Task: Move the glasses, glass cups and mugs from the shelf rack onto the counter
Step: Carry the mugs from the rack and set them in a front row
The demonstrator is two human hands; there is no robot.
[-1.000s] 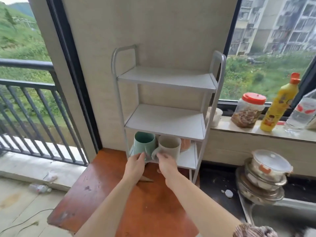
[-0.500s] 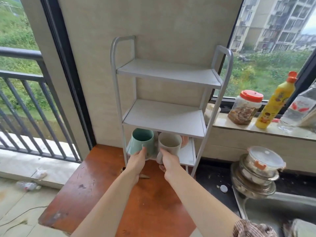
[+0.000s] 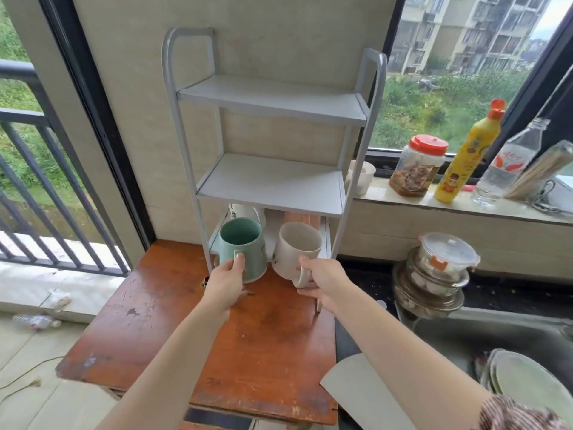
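My left hand (image 3: 224, 283) grips the green mug (image 3: 240, 243), my right hand (image 3: 324, 279) the white mug (image 3: 294, 248), by their handles, to clear the shelf rack (image 3: 273, 184) upright.

The left hand (image 3: 228, 282) largely covers the handle of the green mug (image 3: 242, 245), its fingers out of sight. Under the middle shelf of the shelf rack (image 3: 273, 181), a white printed vessel (image 3: 245, 211) and, behind the white mug (image 3: 294, 251), an orange-brown object (image 3: 302, 217) show only in part and cannot be identified. A rack post hides part of a white cup (image 3: 363, 178) on the sill (image 3: 465, 209). Stacked plates (image 3: 527, 389) run off the lower right edge.
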